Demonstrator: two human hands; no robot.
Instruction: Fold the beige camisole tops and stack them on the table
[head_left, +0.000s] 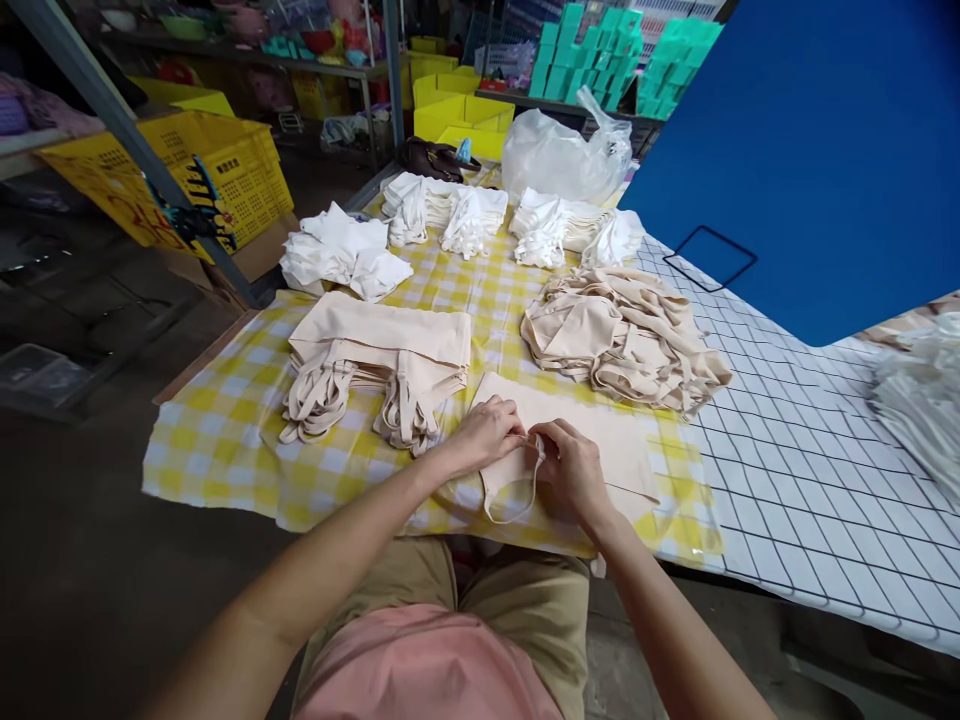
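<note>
Head view: two hands pinch a strap above a beige cloth on a checked worktable

The beige cloth (615,445) lies flat at the table's near edge, and every place below is told from it. Just above it, the left hand (491,435) and right hand (574,465) almost meet, each with its fingertips closed narrowly on the thin strap (488,490), which hangs in a loop toward the person's lap. The exact pinch points are partly hidden by the fingers.

Beneath the cloth spreads a yellow-and-white checked tablecloth (217,440); to its right, a white covering (810,500) ruled with black lines takes over. Left of the cloth sits a neat beige stack (382,340) with bunched straps hanging toward the person. Just beyond the cloth, to the right, is a rumpled beige heap (637,330). Farther beyond it come two white stacks, one ahead-left (442,205) and one nearly straight ahead (570,220), while a loose white pile (337,250) lies farther left. Behind these stands a translucent plastic bag (562,155).

A large blue panel (787,150) rises beyond the cloth on the right. Well away to its left, a slanting metal post (111,110) crosses in front of a yellow basket (251,170). Deep in the room, beyond the cloth, are yellow bins (465,115) and stacked green boxes (581,55); the floor far left is dim.
</note>
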